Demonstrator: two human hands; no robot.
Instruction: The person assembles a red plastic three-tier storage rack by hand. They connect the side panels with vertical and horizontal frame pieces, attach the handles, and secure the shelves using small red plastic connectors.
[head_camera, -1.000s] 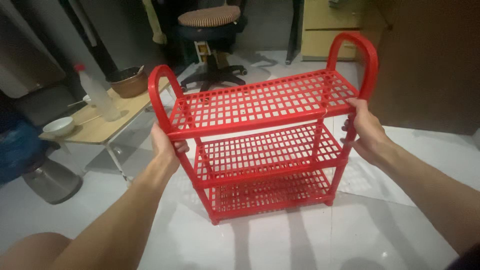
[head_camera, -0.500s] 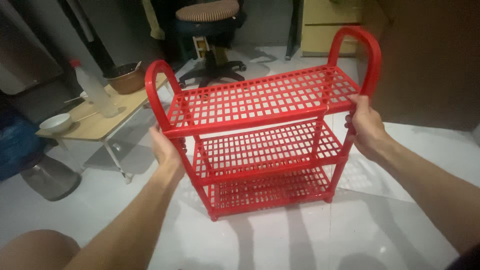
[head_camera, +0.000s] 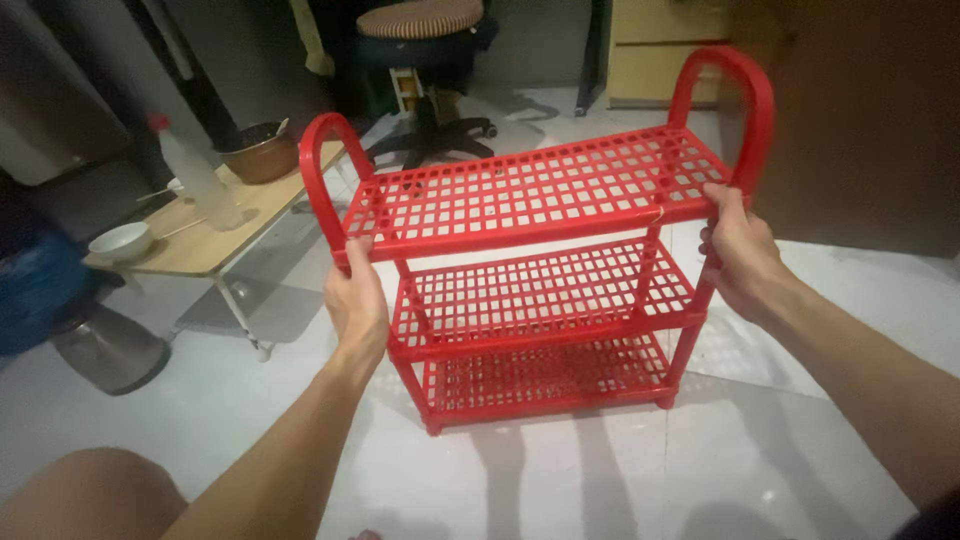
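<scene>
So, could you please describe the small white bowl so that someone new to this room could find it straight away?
Start at the red three-tier plastic rack and look left to the low wooden folding table. The white bowl sits at that table's near left corner. It is the only pale, shallow dish there, unlike the tall clear bottle with a red cap and the dark brown pot farther back.

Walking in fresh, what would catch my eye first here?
A bright red three-tier plastic rack stands mid-floor on pale tiles, gripped at its near corners by the left hand and right hand. To the left, a low wooden table holds a clear bottle and a white bowl.
</scene>
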